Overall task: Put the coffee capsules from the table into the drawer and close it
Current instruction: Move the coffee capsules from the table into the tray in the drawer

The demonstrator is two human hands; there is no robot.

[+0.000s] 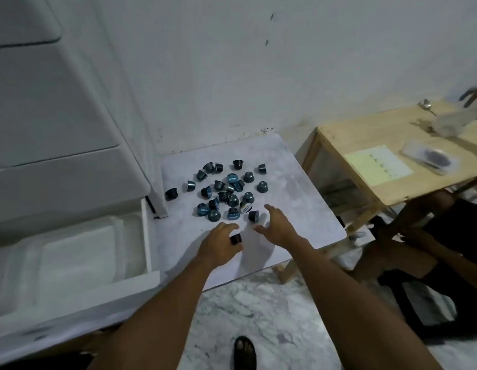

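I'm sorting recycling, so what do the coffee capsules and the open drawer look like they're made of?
Coffee capsules: likely aluminium or plastic, dark bluish, faint sheen on the sides; too small to tell which. Drawer: white, smooth and matt, moulded rounded compartments suggest plastic.

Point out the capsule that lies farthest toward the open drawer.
The lone dark capsule at the cluster's left edge, apart from the rest and closest to the drawer; every other capsule sits farther right.
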